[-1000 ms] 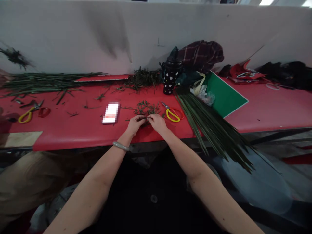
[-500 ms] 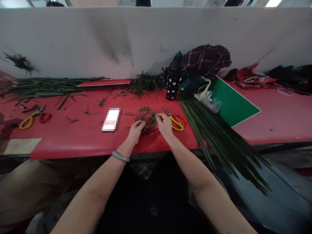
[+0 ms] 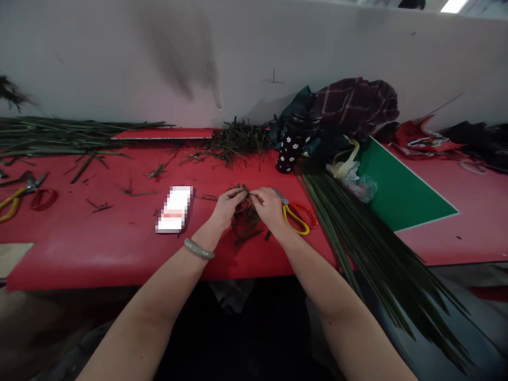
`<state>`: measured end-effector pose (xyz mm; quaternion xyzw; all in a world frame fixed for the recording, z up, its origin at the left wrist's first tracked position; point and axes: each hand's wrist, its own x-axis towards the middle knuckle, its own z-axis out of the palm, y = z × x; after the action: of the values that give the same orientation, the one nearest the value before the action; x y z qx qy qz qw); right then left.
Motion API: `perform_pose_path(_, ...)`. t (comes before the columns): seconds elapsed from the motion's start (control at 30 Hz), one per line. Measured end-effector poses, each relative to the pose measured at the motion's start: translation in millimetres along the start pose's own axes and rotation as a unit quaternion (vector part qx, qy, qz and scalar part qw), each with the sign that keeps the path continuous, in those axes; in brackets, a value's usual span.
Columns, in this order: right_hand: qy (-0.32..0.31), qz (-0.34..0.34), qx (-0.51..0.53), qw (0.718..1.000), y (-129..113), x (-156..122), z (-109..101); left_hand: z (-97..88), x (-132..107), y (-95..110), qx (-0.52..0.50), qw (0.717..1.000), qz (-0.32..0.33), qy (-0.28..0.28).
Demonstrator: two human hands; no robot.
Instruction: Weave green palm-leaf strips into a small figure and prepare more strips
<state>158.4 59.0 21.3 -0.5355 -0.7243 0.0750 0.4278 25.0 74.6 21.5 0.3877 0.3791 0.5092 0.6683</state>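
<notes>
The left hand (image 3: 227,207) and right hand (image 3: 267,204) pinch a small leaf piece (image 3: 246,193) between their fingertips; leaf scraps (image 3: 249,233) lie beneath both, scissors (image 3: 286,209) just beside the right hand.

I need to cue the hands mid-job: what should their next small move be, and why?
Probably part the left hand and right hand slightly: their fingers nearly meet above the leaf scraps, and what they pinch, if anything, is too small to make out. A short parting seems wise, since the scissors lie close beside the right hand.
</notes>
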Motion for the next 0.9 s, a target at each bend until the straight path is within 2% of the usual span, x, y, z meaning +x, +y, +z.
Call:
perform_pose_path(0.13, -0.003, 0.026, 0.03, 0.999, -2, 9, 3, -5.1, 8, 2, 0.002, 1.0, 0.015, 0.002)
perform_pose_path(0.33, -0.004, 0.04, 0.113, 0.993, -10, 24, 14, -18.6, 15, 3, 0.085, 0.992, 0.086, 0.02)
perform_pose_path(0.4, -0.007, 0.07, 0.144, 0.987, -9, 24, 20, -19.8, 15, 4, 0.114, 0.988, 0.097, 0.03)
perform_pose_path(0.5, -0.019, 0.127, 0.18, 0.975, -4, 20, 24, -18.3, 14, 5, 0.134, 0.987, 0.09, 0.028)
perform_pose_path(0.57, -0.023, 0.142, 0.184, 0.972, 0, 18, 22, -16.4, 13, 5, 0.129, 0.988, 0.08, 0.018)
perform_pose_path(0.8, -0.045, 0.136, 0.187, 0.972, 4, 17, 14, -11.1, 9, 5, 0.094, 0.993, 0.063, 0.026)
perform_pose_path(0.9, -0.08, 0.127, 0.184, 0.971, 2, 15, 14, -10.2, 8, 6, 0.078, 0.995, 0.062, 0.031)
